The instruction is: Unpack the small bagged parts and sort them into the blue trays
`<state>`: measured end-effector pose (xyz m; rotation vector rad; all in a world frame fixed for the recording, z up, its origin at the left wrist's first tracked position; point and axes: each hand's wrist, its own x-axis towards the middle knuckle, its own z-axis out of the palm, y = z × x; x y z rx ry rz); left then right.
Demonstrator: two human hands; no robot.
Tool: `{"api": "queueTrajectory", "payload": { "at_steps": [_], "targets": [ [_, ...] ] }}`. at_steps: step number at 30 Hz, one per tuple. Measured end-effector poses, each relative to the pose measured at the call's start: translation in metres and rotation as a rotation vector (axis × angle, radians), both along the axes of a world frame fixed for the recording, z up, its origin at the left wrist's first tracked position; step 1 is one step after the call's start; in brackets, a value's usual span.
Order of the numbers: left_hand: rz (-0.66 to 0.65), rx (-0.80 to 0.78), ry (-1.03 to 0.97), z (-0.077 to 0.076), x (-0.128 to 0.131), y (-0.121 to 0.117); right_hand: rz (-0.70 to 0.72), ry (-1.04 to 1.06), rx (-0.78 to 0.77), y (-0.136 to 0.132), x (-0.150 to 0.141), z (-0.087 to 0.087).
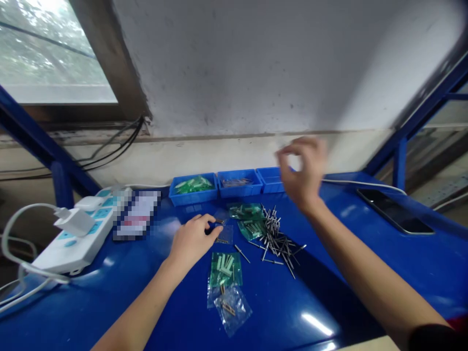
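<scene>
- The step in hand looks like fingertip handling of small bags and metal pieces on the blue surface point(87, 302).
- The left hand point(193, 239) is low, thumb and forefinger curved with a narrow gap beside the small clear bags point(224, 235); whether it grips one, I cannot tell.
- The right hand point(304, 170) is raised in front of the right blue bin point(268, 181), thumb and finger curled into a ring; blur hides whether anything is held.
- The pile of metal pins point(277, 238) lies right of the small clear bags, next to two green bags point(250, 229).
- Nearer the person lies a green bag of pale pieces point(226, 268).
- The next move, I judge, calls for a precise pinch that leaves neighbouring bags and pins undisturbed.
</scene>
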<state>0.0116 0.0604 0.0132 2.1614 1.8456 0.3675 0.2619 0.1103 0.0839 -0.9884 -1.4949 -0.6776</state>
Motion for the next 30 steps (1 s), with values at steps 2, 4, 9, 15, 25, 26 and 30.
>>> {"api": "queueTrajectory", "payload": {
  "at_steps": [2,4,9,15,25,26,30],
  "targets": [
    [-0.003,-0.042,-0.001,0.0,-0.003,0.001,0.042,-0.259,-0.365,0.006,-0.002,-0.029],
    [-0.06,-0.049,-0.032,-0.002,-0.005,0.002,0.109,-0.349,-0.606,0.001,-0.004,-0.055],
    [-0.164,-0.059,-0.208,-0.009,0.001,0.002,0.286,-0.13,-0.827,-0.036,-0.01,-0.072],
    [-0.116,0.119,-0.452,-0.004,0.011,-0.005,0.499,0.087,-1.099,-0.061,-0.035,-0.059],
    [-0.203,-0.002,-0.192,-0.015,0.003,-0.003,0.627,0.046,-1.211,-0.073,-0.044,-0.064],
    [-0.175,0.017,-0.238,-0.016,0.005,-0.004,0.636,0.056,-1.214,-0.073,-0.044,-0.064],
    [-0.138,0.197,-0.471,-0.014,0.015,-0.011,0.634,0.135,-1.25,-0.074,-0.049,-0.063]
  ]
}}
